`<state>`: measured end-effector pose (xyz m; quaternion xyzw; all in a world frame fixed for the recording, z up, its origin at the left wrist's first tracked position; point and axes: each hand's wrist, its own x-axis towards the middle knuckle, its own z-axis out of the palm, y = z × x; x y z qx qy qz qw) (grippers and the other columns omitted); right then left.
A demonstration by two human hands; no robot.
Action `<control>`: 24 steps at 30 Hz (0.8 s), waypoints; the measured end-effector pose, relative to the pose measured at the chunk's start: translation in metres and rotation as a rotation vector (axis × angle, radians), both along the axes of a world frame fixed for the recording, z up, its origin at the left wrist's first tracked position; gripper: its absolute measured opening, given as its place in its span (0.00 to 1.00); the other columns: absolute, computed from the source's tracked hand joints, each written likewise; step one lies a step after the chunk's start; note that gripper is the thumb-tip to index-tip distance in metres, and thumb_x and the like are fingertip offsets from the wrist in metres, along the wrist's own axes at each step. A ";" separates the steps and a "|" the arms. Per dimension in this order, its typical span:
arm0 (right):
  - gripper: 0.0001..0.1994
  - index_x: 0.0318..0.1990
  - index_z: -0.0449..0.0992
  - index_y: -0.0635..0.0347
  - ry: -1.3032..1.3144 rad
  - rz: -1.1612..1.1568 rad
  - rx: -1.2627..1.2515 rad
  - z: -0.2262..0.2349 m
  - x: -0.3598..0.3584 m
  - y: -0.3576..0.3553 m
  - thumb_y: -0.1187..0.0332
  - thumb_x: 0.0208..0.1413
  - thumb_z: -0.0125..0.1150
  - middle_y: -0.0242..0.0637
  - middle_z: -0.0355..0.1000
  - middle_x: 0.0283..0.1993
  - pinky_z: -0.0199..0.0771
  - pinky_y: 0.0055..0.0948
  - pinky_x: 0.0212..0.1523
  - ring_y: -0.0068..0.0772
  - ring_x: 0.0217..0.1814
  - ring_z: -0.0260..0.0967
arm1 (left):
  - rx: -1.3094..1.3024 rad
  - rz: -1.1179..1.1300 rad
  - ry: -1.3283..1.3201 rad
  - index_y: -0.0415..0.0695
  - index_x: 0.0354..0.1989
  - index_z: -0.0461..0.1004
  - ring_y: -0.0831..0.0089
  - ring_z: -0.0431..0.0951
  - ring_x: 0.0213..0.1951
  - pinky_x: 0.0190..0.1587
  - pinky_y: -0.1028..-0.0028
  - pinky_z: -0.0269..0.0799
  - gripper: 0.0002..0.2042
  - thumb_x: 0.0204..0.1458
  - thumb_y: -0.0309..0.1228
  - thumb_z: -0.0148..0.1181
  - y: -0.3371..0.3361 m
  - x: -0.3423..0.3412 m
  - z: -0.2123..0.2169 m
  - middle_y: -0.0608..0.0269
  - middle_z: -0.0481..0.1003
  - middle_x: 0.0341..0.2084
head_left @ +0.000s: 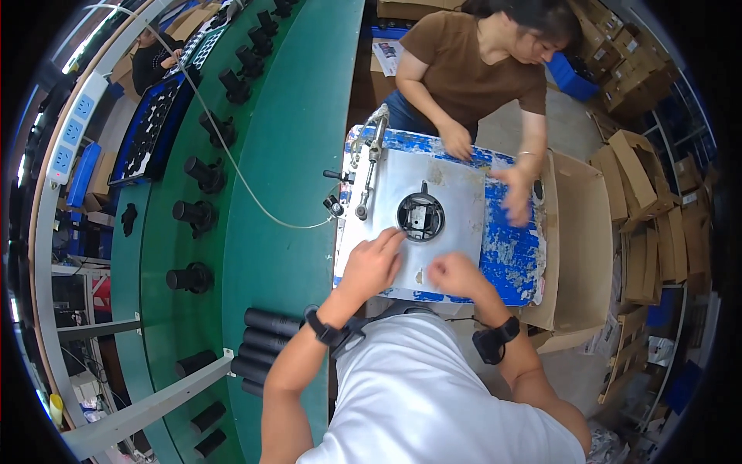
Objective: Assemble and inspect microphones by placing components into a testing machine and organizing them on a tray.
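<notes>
A round black plastic part (421, 216) with a short stem and an open, ribbed inside lies on a bare metal plate (456, 185) in front of me. My left hand (376, 261) is at its near left edge, fingers stretched forward; I cannot tell whether the fingertips touch the rim. Over the near side of the plate is my right hand (457, 275), its fingers curled in and slightly blurred. Whatever it may hold is hidden. Left of the part stands a metal lever clamp (373, 158) with a rod end hanging down.
Across the bench a person in a brown top (479, 69) reaches over the worn blue surface (510, 259). An open cardboard box (580, 247) stands at right. On the green conveyor (267, 185) at left are several black fittings (193, 214) and black tubes (267, 340).
</notes>
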<state>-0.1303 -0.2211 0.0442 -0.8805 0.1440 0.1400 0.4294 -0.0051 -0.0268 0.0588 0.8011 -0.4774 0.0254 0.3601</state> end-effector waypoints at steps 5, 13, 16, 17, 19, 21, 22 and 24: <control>0.30 0.26 0.79 0.67 0.122 -0.151 -0.500 0.006 0.071 -0.045 0.40 0.50 0.57 0.53 0.74 0.23 0.72 0.44 0.30 0.55 0.27 0.73 | 0.421 -0.204 -0.211 0.42 0.43 0.72 0.62 0.79 0.27 0.32 0.67 0.75 0.16 0.50 0.38 0.60 -0.049 0.027 -0.022 0.60 0.74 0.37; 0.15 0.35 0.82 0.61 0.452 0.192 -0.796 0.036 0.138 -0.027 0.61 0.43 0.58 0.47 0.79 0.37 0.77 0.33 0.42 0.41 0.40 0.79 | 0.508 -0.443 -0.178 0.43 0.37 0.72 0.60 0.80 0.29 0.31 0.62 0.77 0.14 0.54 0.43 0.57 -0.055 0.040 -0.043 0.60 0.74 0.33; 0.13 0.33 0.83 0.60 0.580 0.112 -0.656 0.041 0.146 -0.033 0.62 0.44 0.58 0.43 0.79 0.30 0.78 0.32 0.38 0.38 0.31 0.80 | 0.370 -0.353 -0.140 0.42 0.30 0.74 0.59 0.80 0.27 0.29 0.62 0.76 0.14 0.52 0.43 0.58 -0.058 0.036 -0.053 0.58 0.75 0.31; 0.13 0.31 0.82 0.61 0.559 0.091 -0.644 0.038 0.147 -0.036 0.62 0.43 0.60 0.40 0.78 0.25 0.78 0.30 0.34 0.35 0.23 0.78 | 0.348 -0.343 -0.145 0.42 0.30 0.74 0.59 0.79 0.27 0.28 0.61 0.75 0.14 0.52 0.43 0.58 -0.058 0.036 -0.050 0.58 0.74 0.30; 0.14 0.29 0.82 0.62 0.619 0.040 -0.592 0.040 0.153 -0.043 0.60 0.41 0.63 0.40 0.78 0.24 0.78 0.30 0.33 0.33 0.23 0.78 | 0.324 -0.303 -0.177 0.43 0.31 0.72 0.59 0.79 0.24 0.26 0.62 0.74 0.15 0.55 0.45 0.55 -0.058 0.037 -0.054 0.59 0.73 0.30; 0.14 0.27 0.82 0.63 0.609 -0.001 -0.588 0.035 0.154 -0.054 0.59 0.40 0.65 0.40 0.78 0.23 0.77 0.30 0.31 0.34 0.23 0.77 | 0.282 -0.300 -0.146 0.43 0.31 0.72 0.59 0.79 0.24 0.25 0.61 0.74 0.15 0.55 0.45 0.55 -0.061 0.035 -0.055 0.58 0.73 0.29; 0.15 0.25 0.82 0.63 0.567 -0.024 -0.584 0.033 0.156 -0.053 0.58 0.39 0.66 0.40 0.77 0.22 0.77 0.30 0.30 0.34 0.23 0.77 | 0.281 -0.291 -0.142 0.44 0.31 0.72 0.59 0.79 0.24 0.25 0.61 0.74 0.15 0.55 0.45 0.55 -0.060 0.039 -0.055 0.58 0.73 0.29; 0.15 0.24 0.82 0.63 0.541 -0.013 -0.616 0.030 0.156 -0.044 0.58 0.39 0.66 0.41 0.77 0.22 0.77 0.32 0.29 0.36 0.24 0.78 | 0.295 -0.286 -0.149 0.43 0.34 0.72 0.58 0.79 0.25 0.26 0.61 0.74 0.15 0.54 0.45 0.56 -0.056 0.045 -0.058 0.58 0.75 0.31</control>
